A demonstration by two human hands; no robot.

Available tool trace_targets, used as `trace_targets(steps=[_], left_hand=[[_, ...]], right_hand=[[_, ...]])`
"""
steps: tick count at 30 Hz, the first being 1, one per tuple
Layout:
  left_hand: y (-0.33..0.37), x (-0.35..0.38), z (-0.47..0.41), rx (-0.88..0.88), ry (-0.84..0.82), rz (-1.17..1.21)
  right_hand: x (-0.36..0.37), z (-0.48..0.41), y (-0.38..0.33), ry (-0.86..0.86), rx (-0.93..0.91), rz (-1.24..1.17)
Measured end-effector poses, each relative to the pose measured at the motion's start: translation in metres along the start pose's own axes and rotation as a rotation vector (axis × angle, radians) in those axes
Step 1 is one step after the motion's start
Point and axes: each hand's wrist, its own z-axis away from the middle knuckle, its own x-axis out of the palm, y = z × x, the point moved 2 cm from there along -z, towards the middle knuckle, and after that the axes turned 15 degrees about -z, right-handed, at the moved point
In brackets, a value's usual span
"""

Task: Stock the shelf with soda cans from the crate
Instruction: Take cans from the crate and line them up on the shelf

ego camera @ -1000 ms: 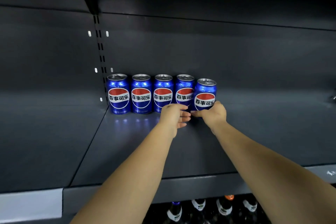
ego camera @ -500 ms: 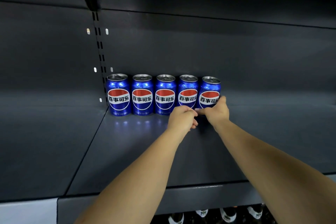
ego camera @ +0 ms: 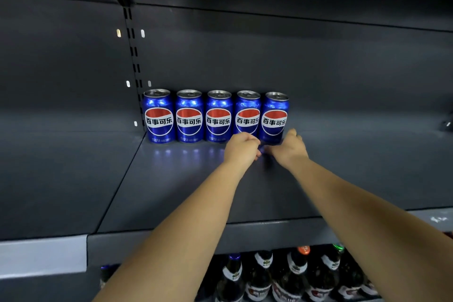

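Observation:
Several blue soda cans stand in a row at the back of the dark shelf (ego camera: 186, 186), from the leftmost can (ego camera: 158, 115) to the rightmost can (ego camera: 274, 115). My right hand (ego camera: 290, 148) is at the base of the rightmost can, with the thumb up along its right side and the fingers curled across its front. My left hand (ego camera: 241, 147) is a loose fist in front of the base of the fourth can (ego camera: 247, 111) and holds nothing. No crate is in view.
The shelf runs bare to the right of the row and in front of it. A slotted upright (ego camera: 133, 56) stands just left of the cans. Below the shelf's front lip (ego camera: 245, 235), several dark bottles (ego camera: 296, 274) stand on a lower level.
The rightmost can has slid back and now stands level with the row. Both hands moved deeper into the shelf with it, and my right hand sits lower on the can.

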Motion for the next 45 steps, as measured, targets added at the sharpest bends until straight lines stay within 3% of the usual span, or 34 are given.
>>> trace_targets(steps=[5, 19, 27, 34, 45], left_hand=[[0.014, 0.007, 0.021, 0.026, 0.010, -0.126], [0.035, 0.033, 0.130, 0.071, 0.180, -0.278], [0.040, 0.070, 0.207, 0.068, 0.248, -0.345], [0.024, 0.107, 0.269, 0.002, 0.215, -0.383], [-0.031, 0.154, 0.320, -0.134, 0.087, -0.383]], right_hand=[[-0.013, 0.038, -0.006, -0.059, -0.153, -0.048], [-0.088, 0.150, 0.012, -0.260, -0.494, 0.204], [-0.136, 0.196, 0.045, -0.334, -0.501, 0.224], [-0.154, 0.238, 0.097, -0.459, -0.499, 0.230], [-0.162, 0.287, 0.189, -0.556, -0.295, 0.211]])
